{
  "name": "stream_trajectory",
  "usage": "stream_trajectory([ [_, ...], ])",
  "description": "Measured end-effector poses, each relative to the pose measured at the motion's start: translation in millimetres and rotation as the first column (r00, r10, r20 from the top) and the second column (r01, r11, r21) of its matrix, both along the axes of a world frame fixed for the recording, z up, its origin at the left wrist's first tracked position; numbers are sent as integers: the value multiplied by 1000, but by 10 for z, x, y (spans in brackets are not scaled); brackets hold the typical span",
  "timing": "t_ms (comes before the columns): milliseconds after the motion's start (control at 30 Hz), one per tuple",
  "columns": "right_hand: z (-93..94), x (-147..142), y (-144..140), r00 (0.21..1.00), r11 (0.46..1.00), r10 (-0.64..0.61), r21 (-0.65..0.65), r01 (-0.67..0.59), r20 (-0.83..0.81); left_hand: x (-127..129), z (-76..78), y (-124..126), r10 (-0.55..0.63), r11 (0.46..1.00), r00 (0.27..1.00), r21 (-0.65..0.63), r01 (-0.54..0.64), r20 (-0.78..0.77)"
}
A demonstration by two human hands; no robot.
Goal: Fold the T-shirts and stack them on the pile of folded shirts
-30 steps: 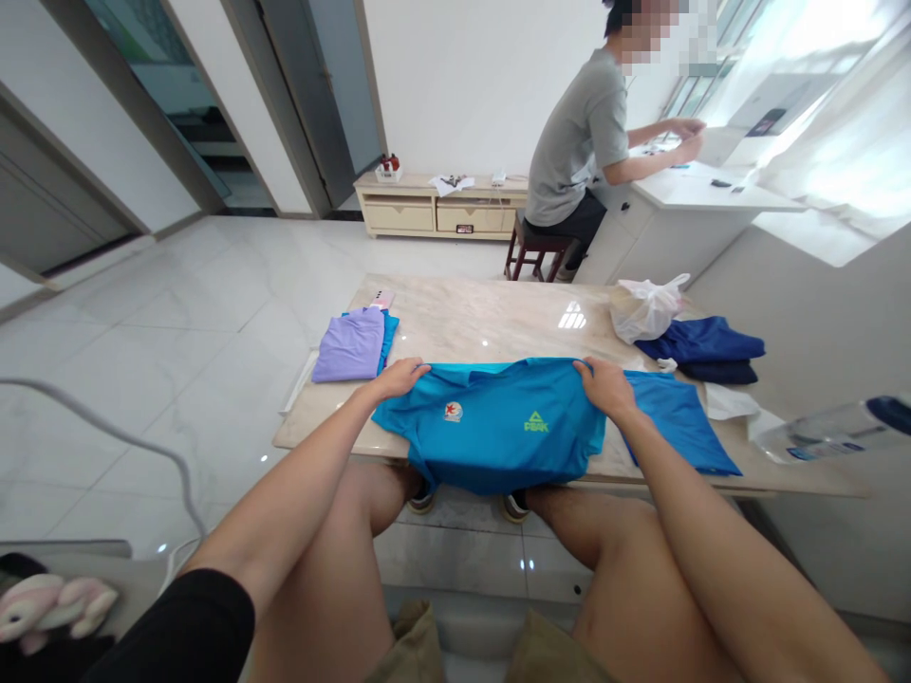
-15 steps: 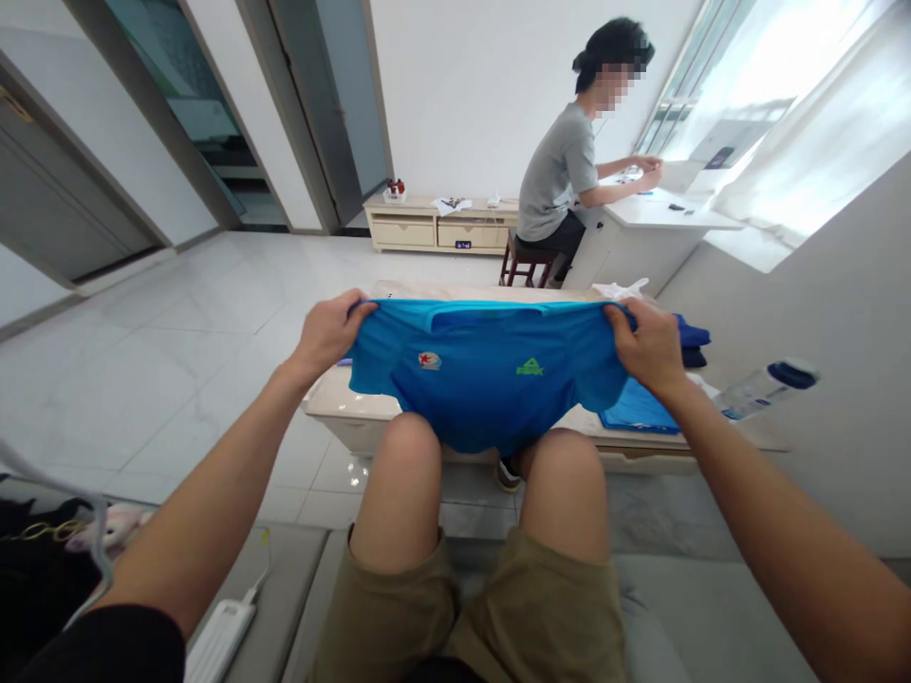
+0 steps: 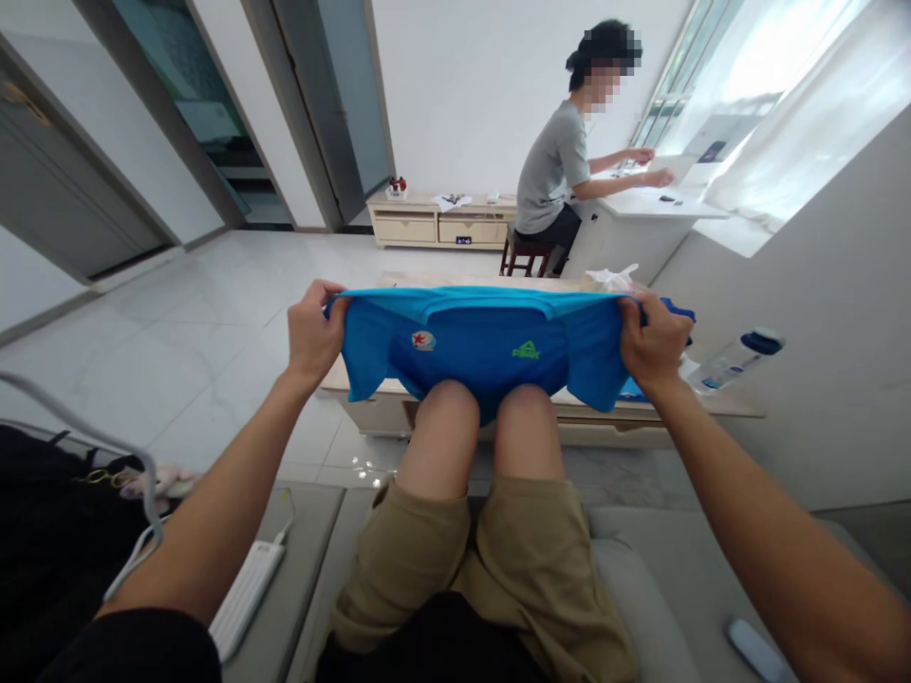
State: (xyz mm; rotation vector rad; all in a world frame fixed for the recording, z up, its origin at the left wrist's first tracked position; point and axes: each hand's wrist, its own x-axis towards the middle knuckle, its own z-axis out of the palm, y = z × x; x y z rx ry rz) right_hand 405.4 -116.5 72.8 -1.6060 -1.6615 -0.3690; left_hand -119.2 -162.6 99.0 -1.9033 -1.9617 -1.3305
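Now a bright blue short-sleeved shirt made of thin cloth [image 3: 484,353] hangs between two bare hands, just past the knees and in front of the near long edge of a pale, smooth surface [image 3: 733,406]. The left hand [image 3: 315,332] pinches one top corner of the shirt, thumb and fingers closed on the cloth. The right hand [image 3: 659,341] is clamped on the other top corner in the same way. The hands are far apart, maybe so the top line pulls tight and the cloth does not bunch up. That line looks almost straight, and the wide neck hole dips in the middle. Both sleeves hang down like soft flaps. The cloth looks light, smooth and a bit stretchy. Its front has a small round red and white badge and a green mark with a pointy top.

Behind the right hand, dark blue cloth [image 3: 679,316] peeks out, but its shape is mostly hidden. A thin, crinkly white plastic bag [image 3: 613,278] sits close to the far edge of the surface. A clear hard bottle with a dark blue lid [image 3: 736,360] is near the right end, apart from the shirt, perhaps to be out of its way.
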Motion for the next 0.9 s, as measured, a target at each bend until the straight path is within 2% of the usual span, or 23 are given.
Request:
stream_trajectory([
  [67,-46,-8,-89,998,998,51,-44,-50,23,20,-51,-110,-47,997,998,-65,44,-37],
  [133,-227,-52,-226,992,980,93,-184,-76,87,25,-244,-223,-140,959,986,-259,111,-96],
  [200,-438,-89,-361,984,952,103,-300,-55,144,-2,-454,-318,-192,908,971,-402,121,-142],
  [267,-545,-88,-431,982,946,84,-323,-26,168,-54,-538,-372,-169,909,973,-407,93,-155],
  [333,-472,-51,-407,985,960,62,-278,-14,164,-105,-435,-380,-127,939,982,-336,74,-138],
  [433,-100,-2,-252,992,990,26,-144,-7,127,-141,-74,-338,-67,983,990,-180,44,-122],
  [500,146,-21,-167,996,999,13,-40,-10,86,-129,91,-323,-30,996,992,-83,20,-123],
  [533,221,-50,-154,998,1000,13,-11,-12,66,-116,104,-331,-27,996,992,-83,17,-124],
  [600,238,-127,-196,999,999,30,-39,-29,37,-88,-18,-374,-64,979,991,-201,39,-118],
  [667,118,-196,-296,998,986,56,-158,-53,12,-77,-255,-430,-129,929,989,-358,94,-75],
  [733,-18,-215,-386,997,959,74,-273,-74,-11,-95,-450,-464,-96,920,995,-383,78,-29],
  [767,-49,-201,-410,997,950,74,-304,-75,-17,-116,-488,-468,-73,928,997,-366,64,-11],
  [833,12,-136,-403,998,954,57,-293,-60,-18,-166,-410,-450,-40,956,999,-290,40,8],
  [900,210,-53,-339,998,980,50,-193,-57,-39,-208,-181,-412,-24,985,1000,-171,24,2],
])
